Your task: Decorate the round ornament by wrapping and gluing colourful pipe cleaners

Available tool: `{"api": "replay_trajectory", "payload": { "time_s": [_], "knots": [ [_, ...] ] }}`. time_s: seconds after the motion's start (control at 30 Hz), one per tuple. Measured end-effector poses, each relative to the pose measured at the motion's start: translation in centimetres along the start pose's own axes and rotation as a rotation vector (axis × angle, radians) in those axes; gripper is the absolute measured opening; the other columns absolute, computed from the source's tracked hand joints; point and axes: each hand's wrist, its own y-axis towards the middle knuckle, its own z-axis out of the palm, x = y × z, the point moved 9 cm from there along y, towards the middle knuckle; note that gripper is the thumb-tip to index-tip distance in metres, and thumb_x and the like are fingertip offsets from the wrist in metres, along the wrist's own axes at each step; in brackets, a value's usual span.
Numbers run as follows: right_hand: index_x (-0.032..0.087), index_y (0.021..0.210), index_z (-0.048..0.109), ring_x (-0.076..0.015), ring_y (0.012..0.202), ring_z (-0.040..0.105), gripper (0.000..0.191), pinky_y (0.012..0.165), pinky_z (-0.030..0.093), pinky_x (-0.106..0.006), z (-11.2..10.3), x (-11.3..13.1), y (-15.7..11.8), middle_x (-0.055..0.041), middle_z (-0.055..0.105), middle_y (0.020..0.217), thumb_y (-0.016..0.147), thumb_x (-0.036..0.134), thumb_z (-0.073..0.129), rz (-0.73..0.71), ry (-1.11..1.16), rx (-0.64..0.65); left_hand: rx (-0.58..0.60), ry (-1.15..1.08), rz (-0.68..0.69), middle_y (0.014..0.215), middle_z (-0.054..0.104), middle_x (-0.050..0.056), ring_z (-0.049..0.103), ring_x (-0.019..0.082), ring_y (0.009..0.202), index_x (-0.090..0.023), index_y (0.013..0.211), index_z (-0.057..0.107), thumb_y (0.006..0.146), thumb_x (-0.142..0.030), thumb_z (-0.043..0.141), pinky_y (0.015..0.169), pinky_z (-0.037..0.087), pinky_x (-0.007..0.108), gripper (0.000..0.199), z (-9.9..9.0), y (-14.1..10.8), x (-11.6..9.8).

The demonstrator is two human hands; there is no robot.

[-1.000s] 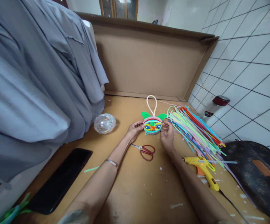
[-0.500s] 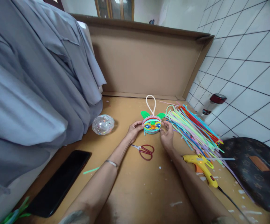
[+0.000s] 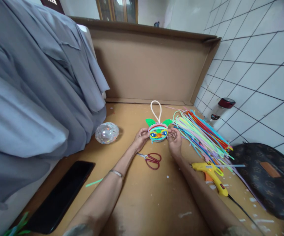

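Note:
Between my two hands is a round, colourful face ornament [image 3: 158, 132] with green leaf-like ears, blue eyes, an orange nose and a white hanging loop on top. My left hand [image 3: 141, 137] grips its left side, fingers closed at the rim. On the opposite side my right hand [image 3: 175, 139] pinches the right edge, fingers curled. The ornament faces me, upright over the table. Red-handled scissors [image 3: 152, 161] lie just below it on the tabletop.
A clear, decorated ball [image 3: 106, 132] stands to the left, near a black phone [image 3: 60, 196] and a green strip [image 3: 94, 182]. On the right are many coloured pipe cleaners [image 3: 200, 131], a yellow glue gun [image 3: 213, 172] with its cord, a dark bag [image 3: 262, 180] and a red-lidded jar [image 3: 221, 108]. Cardboard [image 3: 151, 62] rises behind.
The whole view has shifted slightly, so things sit a little further left. Both hands keep their hold on the ornament, which looks much the same.

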Motion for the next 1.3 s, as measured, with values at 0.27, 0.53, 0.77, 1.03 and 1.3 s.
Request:
{"api": "replay_trajectory", "payload": {
  "time_s": [0.27, 0.53, 0.77, 1.03, 1.3],
  "knots": [
    [0.022, 0.106, 0.054, -0.0200, 0.096, 0.068, 0.034, 0.091, 0.056, -0.041, -0.2, -0.2, 0.1, -0.0079, 0.070, 0.100, 0.073, 0.027, 0.060, 0.018, -0.007, 0.001, -0.006, 0.017, 0.002, 0.084, 0.071, 0.000, 0.066, 0.016, 0.081, -0.018, 0.087, 0.060, 0.050, -0.034, 0.094, 0.089, 0.049, 0.036, 0.053, 0.1, -0.1, -0.3],
    [0.020, 0.111, 0.057, -0.0215, 0.101, 0.068, 0.037, 0.093, 0.055, -0.042, 0.0, 1.2, -0.3, -0.0092, 0.071, 0.104, 0.074, 0.022, 0.053, -0.073, -0.097, 0.035, -0.028, 0.025, 0.013, 0.084, 0.071, 0.001, 0.066, 0.016, 0.079, -0.017, 0.085, 0.060, 0.050, -0.035, 0.094, 0.087, 0.049, 0.036, 0.052, 0.0, -0.1, -0.3],
    [0.020, 0.118, 0.061, -0.0277, 0.112, 0.062, 0.049, 0.105, 0.047, -0.049, 2.8, 5.3, -1.0, -0.0096, 0.068, 0.112, 0.071, 0.011, 0.050, -0.192, -0.523, 0.226, -0.028, 0.055, 0.006, 0.077, 0.068, -0.001, 0.065, 0.015, 0.074, -0.017, 0.086, 0.058, 0.051, -0.035, 0.092, 0.083, 0.049, 0.034, 0.052, -0.3, 0.1, -0.2],
    [0.015, 0.123, 0.057, -0.0293, 0.109, 0.060, 0.057, 0.100, 0.050, -0.046, 4.4, 5.9, -0.6, -0.0149, 0.065, 0.113, 0.067, 0.009, 0.051, -0.130, -0.613, 0.169, -0.078, 0.120, 0.046, 0.077, 0.068, -0.002, 0.062, 0.013, 0.072, -0.020, 0.084, 0.054, 0.050, -0.029, 0.088, 0.079, 0.048, 0.030, 0.049, -0.5, 0.1, -0.5],
    [0.018, 0.134, 0.055, -0.0287, 0.110, 0.058, 0.069, 0.104, 0.049, -0.047, 3.1, 6.4, -1.7, -0.0125, 0.063, 0.115, 0.067, 0.005, 0.047, -0.198, -0.553, 0.177, -0.089, 0.056, -0.008, 0.075, 0.064, -0.002, 0.062, 0.013, 0.074, -0.019, 0.079, 0.056, 0.057, -0.037, 0.083, 0.079, 0.049, 0.029, 0.039, -0.4, 0.1, -0.5]
  ]
}}
